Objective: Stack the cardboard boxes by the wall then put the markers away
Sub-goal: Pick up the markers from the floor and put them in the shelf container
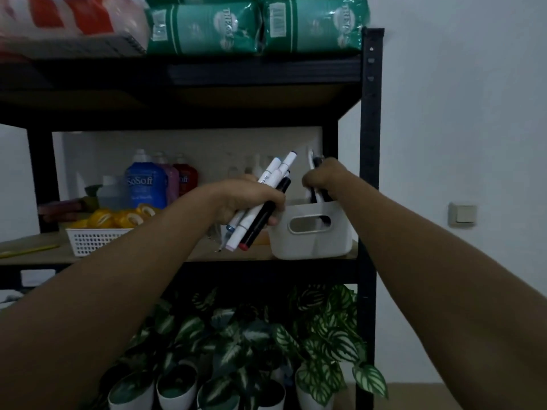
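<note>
Left hand: the left hand (248,202) is seen curled tight round a bundle of markers (260,202), held in front of the middle shelf (207,253), just left of the white bin (313,232).
Bundle: several white-barrelled markers and one black one are gripped at mid-length, slanted, upper ends tipped up to the right, lower caps pointing down towards the shelf board.
Right hand: the right hand (324,176) is held over the bin's mouth, fingers closed round a second clutch of markers (315,184); two or three, it seems, though blur and dim light hide the count.
Second clutch: the lower ends are dipped inside the bin, the tops are seen sticking up above the knuckles.
White bin: it is stood at the right end of the shelf, against the black upright (370,173), its handle slot facing the camera.
Shelf neighbours: a white mesh basket (91,239) of yellow tape rolls (118,217) is set to the left, with detergent bottles (145,184) behind it.
Above: green packs (254,28) are laid on the top shelf.
Below: potted plants (251,350) are ranged under the shelf.
</note>
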